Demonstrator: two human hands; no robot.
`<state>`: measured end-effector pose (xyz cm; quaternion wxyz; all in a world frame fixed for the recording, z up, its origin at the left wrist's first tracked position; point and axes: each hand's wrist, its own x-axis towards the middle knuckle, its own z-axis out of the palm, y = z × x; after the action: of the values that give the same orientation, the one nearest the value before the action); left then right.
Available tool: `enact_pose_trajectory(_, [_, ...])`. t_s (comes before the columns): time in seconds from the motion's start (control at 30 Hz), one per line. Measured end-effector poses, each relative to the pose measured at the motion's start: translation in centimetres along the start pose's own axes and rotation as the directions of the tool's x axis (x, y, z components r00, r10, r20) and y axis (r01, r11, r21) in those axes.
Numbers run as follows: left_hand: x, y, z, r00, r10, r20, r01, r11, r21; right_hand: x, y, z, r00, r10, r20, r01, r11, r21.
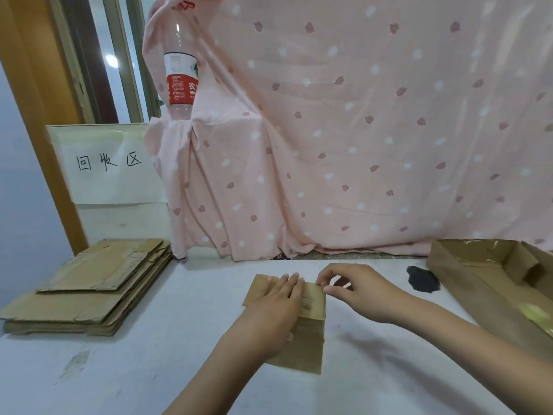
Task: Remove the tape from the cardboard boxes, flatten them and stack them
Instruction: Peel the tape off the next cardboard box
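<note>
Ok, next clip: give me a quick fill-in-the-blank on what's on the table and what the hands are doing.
1. The left hand presses flat on the small ____ box.
2. The right hand pinches at the box's ____ edge.
3. The stack of flattened cardboard lies to the person's ____.
4. The open box sits at the table's ____ side.

Missing words: cardboard; far; left; right

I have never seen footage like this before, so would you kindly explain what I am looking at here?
This is one picture from a camera worn on a person's head, looking down at their two bare hands; there is no machine. On the white table the left hand lies flat on a small cardboard box. The right hand pinches at the box's far edge, probably at tape. A stack of flattened cardboard lies to the left, a larger open box to the right, and a pink cloth hangs behind.
</note>
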<state>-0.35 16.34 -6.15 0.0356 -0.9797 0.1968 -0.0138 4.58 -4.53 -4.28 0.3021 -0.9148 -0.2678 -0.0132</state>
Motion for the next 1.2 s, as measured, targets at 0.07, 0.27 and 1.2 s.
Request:
enact_pose_trajectory(0.07, [0.0, -0.4, 0.5, 0.999, 0.017, -0.035, -0.018, 1.000, -0.010, -0.3, 0.4, 0.3, 1.000, -0.009, -0.007, 0.009, 1.000, -0.005])
enact_pose_trajectory(0.27, [-0.8, 0.1, 1.4, 0.985, 0.046, -0.165, -0.057, 0.996, -0.065, -1.8, 1.9, 1.6, 0.982, -0.160, -0.104, 0.153, 0.986, -0.071])
enact_pose_trajectory(1.2, [-0.7, -0.2, 2.1, 0.948, 0.048, -0.313, -0.092, 0.987, -0.128, 2.4, -0.8, -1.4, 0.928, 0.123, 0.351, -0.114, 0.992, -0.046])
